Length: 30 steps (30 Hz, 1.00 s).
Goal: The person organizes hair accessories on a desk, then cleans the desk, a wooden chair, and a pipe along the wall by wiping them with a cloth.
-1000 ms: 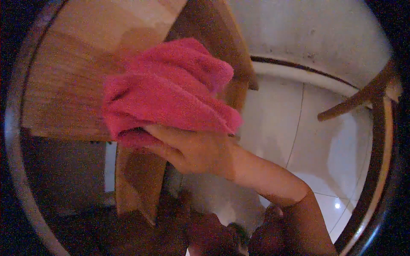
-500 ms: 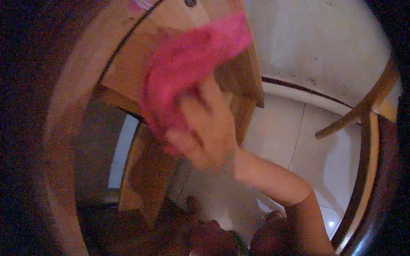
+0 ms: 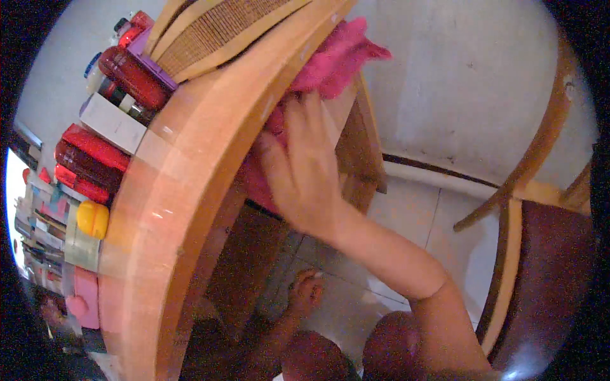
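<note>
Moved since the earlier frame: pink cloth (image 3: 340,60), now partly behind the edge of wooden top (image 3: 190,146). Far left, on that top: yellow thing (image 3: 92,220), white box (image 3: 114,124), red bottle (image 3: 133,76). Lower middle: left hand (image 3: 307,289), fingers curled, too dark to tell if holding anything. Above: right hand (image 3: 308,168), fingers stretched on cloth, grip hidden. Best to press flat, minding that edge in the way. Far right: dark chair (image 3: 553,273).
</note>
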Tool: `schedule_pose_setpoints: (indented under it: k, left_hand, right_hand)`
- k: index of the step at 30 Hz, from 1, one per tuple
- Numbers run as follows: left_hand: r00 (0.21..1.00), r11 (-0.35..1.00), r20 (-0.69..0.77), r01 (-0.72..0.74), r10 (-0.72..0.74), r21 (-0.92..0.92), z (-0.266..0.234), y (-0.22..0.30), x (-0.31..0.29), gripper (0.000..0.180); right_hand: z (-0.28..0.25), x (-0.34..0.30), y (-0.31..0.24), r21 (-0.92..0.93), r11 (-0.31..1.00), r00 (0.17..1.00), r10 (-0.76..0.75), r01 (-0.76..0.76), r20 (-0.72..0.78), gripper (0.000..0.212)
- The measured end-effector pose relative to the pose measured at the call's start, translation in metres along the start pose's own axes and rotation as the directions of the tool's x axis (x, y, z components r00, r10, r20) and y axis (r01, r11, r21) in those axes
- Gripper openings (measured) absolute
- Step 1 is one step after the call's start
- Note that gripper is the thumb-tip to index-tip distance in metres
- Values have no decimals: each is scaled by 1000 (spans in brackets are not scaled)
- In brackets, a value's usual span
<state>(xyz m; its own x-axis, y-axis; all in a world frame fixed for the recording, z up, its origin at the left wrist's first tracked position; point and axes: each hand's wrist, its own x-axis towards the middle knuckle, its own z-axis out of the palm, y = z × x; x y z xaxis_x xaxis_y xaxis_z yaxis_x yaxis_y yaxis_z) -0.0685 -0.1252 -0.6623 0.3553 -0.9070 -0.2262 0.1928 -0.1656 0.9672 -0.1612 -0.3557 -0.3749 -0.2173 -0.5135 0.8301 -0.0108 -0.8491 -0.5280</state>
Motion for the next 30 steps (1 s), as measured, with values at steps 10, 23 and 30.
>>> schedule_pose_setpoints:
  k: [10,23,30]
  left_hand:
    - [387,886,-912,-364,-138,-288,68,143,-107,9]
    - [-208,-201,53,-797,977,570,109,237,-172,22]
    - [-359,-322,203,-311,911,894,58,308,-242,18]
  right_hand:
    - [-11,46,30,-133,960,960,262,-248,95,34]
    - [-6,-75,-54,-83,891,847,450,-446,285,39]
    - [-13,-112,-153,162,982,946,37,-93,321,61]
